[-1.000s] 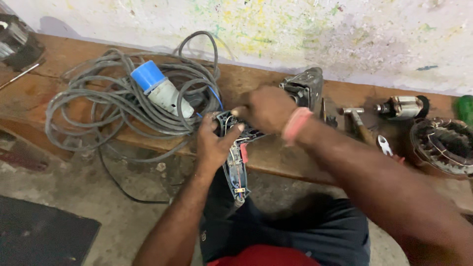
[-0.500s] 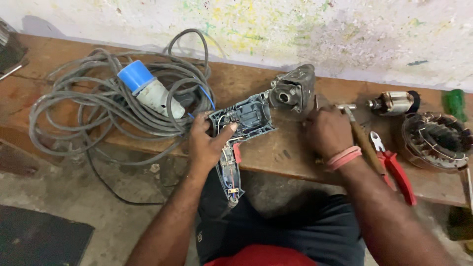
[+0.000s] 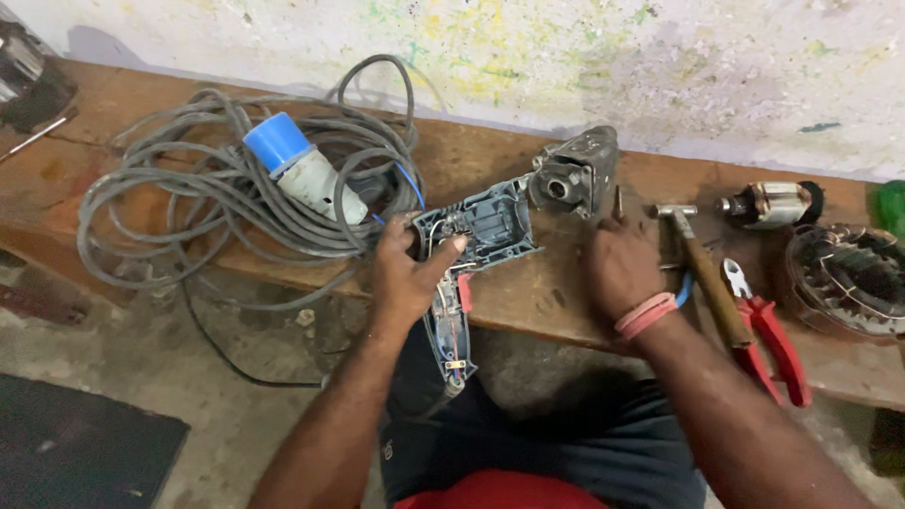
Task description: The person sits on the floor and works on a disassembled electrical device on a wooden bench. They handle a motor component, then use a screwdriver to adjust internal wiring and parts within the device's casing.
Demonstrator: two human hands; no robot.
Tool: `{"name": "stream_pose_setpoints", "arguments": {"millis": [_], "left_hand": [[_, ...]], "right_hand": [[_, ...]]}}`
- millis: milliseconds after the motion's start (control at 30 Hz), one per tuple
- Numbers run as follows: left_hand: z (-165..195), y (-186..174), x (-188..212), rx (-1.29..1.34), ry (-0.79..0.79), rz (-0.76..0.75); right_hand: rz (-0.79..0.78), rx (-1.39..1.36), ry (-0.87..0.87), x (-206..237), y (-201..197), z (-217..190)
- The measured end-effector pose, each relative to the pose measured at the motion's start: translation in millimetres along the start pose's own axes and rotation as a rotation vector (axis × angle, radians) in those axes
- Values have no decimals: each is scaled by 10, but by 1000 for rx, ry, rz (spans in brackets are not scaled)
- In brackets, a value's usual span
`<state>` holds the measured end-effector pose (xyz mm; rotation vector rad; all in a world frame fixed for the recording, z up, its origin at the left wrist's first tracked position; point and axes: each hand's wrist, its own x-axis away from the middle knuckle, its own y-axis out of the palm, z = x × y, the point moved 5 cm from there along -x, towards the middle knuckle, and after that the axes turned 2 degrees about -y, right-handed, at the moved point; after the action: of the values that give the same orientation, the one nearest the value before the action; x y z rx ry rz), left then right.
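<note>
The left hand (image 3: 405,273) is gripping the opened drill housing (image 3: 471,250) at the front edge of the wooden surface (image 3: 528,292), thumb pressing into its exposed inside. The right hand (image 3: 622,269) is resting loosely curled and empty on the surface just beside the hammer (image 3: 702,273), near the red pliers (image 3: 768,335) and the coiled grey cable (image 3: 217,217).

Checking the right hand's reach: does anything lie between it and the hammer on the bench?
Nothing visible does. The right hand rests on the bench just left of the hammer, bare wood between them. The left hand holds the opened drill housing.
</note>
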<state>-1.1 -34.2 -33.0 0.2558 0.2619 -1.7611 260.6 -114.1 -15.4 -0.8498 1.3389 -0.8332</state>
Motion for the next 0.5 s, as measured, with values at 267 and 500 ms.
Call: {"name": "stream_pose_setpoints", "arguments": {"millis": [267,500], "left_hand": [[10,35,13,50,8,-23],[44,58,38,-4,48,-6]], "right_hand": [[-111,-8,-89,163,75,-83],[-347,11,83,71,156,86]]}}
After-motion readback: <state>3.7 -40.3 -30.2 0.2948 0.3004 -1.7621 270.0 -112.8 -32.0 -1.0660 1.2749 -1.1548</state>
